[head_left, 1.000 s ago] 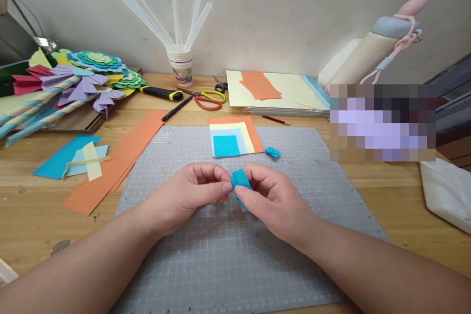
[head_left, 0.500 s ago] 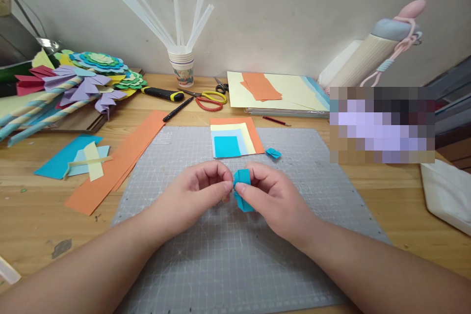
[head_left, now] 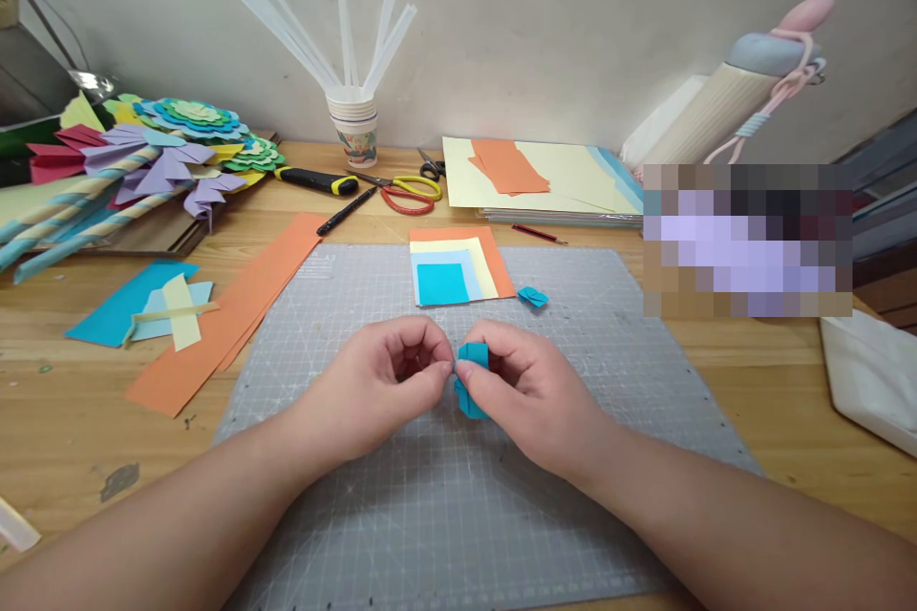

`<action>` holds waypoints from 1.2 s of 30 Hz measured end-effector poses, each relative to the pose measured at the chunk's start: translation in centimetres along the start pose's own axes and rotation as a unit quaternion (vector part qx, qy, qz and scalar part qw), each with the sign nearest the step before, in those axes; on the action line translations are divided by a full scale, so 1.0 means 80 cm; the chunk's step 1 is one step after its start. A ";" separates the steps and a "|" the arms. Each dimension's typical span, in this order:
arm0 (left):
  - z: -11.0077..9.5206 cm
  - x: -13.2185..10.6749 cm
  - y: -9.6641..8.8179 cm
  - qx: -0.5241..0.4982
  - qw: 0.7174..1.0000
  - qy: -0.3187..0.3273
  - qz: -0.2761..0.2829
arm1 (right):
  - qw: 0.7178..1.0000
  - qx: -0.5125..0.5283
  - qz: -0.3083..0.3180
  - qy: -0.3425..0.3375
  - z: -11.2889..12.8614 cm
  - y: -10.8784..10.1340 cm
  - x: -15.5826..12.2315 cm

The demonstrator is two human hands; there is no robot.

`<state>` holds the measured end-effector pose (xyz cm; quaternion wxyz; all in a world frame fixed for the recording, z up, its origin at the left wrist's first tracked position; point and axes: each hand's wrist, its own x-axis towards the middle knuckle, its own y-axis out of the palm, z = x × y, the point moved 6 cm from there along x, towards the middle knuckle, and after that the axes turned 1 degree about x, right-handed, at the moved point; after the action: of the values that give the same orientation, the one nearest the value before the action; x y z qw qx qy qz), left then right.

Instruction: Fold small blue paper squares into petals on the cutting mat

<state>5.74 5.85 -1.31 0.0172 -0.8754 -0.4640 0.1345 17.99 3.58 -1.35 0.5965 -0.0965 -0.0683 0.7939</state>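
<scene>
Both of my hands meet over the middle of a grey cutting mat (head_left: 401,506). Between them is a small folded piece of teal paper (head_left: 473,355). My right hand (head_left: 530,391) pinches it with thumb and curled fingers. My left hand (head_left: 379,382) is curled too, its thumb and forefinger pressed against the paper's left edge. Just beyond lies a stack of nested paper squares (head_left: 458,267), teal on top, then pale blue, yellow and orange. A small folded teal scrap (head_left: 532,297) rests to its right.
An orange strip (head_left: 229,305) and teal and yellow offcuts (head_left: 143,310) lie left of the mat. Behind are a paper cup of glue sticks (head_left: 356,129), scissors (head_left: 405,191), a utility knife (head_left: 311,179), a black pen (head_left: 346,210), paper flowers (head_left: 164,153) and card sheets (head_left: 537,177).
The teal paper has been folded smaller and sits lower between my fingers. My hands have closed in slightly and dropped a little toward the mat.
</scene>
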 end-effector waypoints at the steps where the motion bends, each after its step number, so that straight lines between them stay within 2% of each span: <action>1: 0.000 -0.001 -0.001 0.013 1.000 0.004 -0.007 | 1.000 -0.017 0.000 -0.008 0.001 0.000 -0.001; 7: -0.006 -0.009 -0.003 0.115 0.991 0.040 -0.058 | 0.984 -0.144 0.014 -0.106 0.014 0.007 -0.007; 9: -0.009 -0.012 -0.002 0.154 0.983 0.058 -0.074 | 0.978 -0.162 0.016 -0.133 0.018 0.010 -0.010; 11: -0.013 -0.014 -0.002 0.173 0.978 0.074 -0.088 | 0.980 -0.151 0.011 -0.130 0.018 0.009 -0.010; 13: -0.015 -0.012 -0.004 0.141 0.982 0.076 -0.099 | 0.992 -0.095 -0.002 -0.081 0.012 0.005 -0.008; 15: -0.012 -0.009 -0.007 0.062 0.992 0.054 -0.098 | 1.000 -0.007 -0.013 -0.013 0.002 0.001 -0.004; 18: -0.003 -0.003 -0.009 -0.062 0.996 0.004 -0.069 | 0.994 0.101 -0.018 0.047 -0.005 0.000 0.001; 25: 0.016 0.002 -0.009 -0.182 0.982 -0.052 -0.007 | 0.986 0.153 -0.022 0.055 -0.003 0.001 0.004; 36: 0.015 0.001 -0.009 -0.193 0.980 -0.053 -0.008 | 0.993 0.115 -0.015 0.028 -0.001 0.000 0.000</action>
<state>4.90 6.25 -2.39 -0.1754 -0.8502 -0.4884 0.0890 17.99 3.54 -1.46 0.6169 -0.0489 0.0388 0.7845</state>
